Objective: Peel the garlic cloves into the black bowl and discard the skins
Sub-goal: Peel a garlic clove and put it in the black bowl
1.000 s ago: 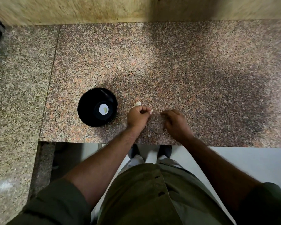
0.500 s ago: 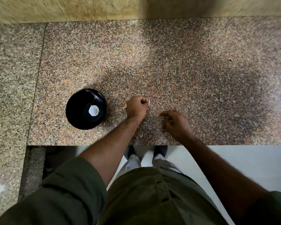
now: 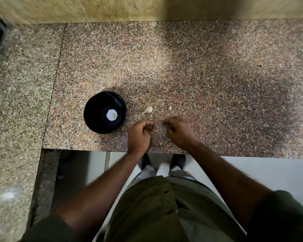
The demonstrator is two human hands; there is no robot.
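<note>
Both hands hover low over the granite counter (image 3: 217,84) near its front edge, fingers curled. Whether the left hand (image 3: 138,135) or right hand (image 3: 179,131) pinches anything — cannot tell. An unpeeled garlic clove (image 3: 148,110) lies just beyond them, beside the black bowl (image 3: 94,109); a pale skin scrap (image 3: 170,107) sits nearby. Risk: light skins scatter or slip off the edge — a careless sweep could also knock the clove away.

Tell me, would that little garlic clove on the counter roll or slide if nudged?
Probably it would wobble rather than roll: the garlic clove looks lopsided, with a pointed tail. It seems small and light, so it would likely skid on the polished granite counter. Its papery skin may flake.
</note>
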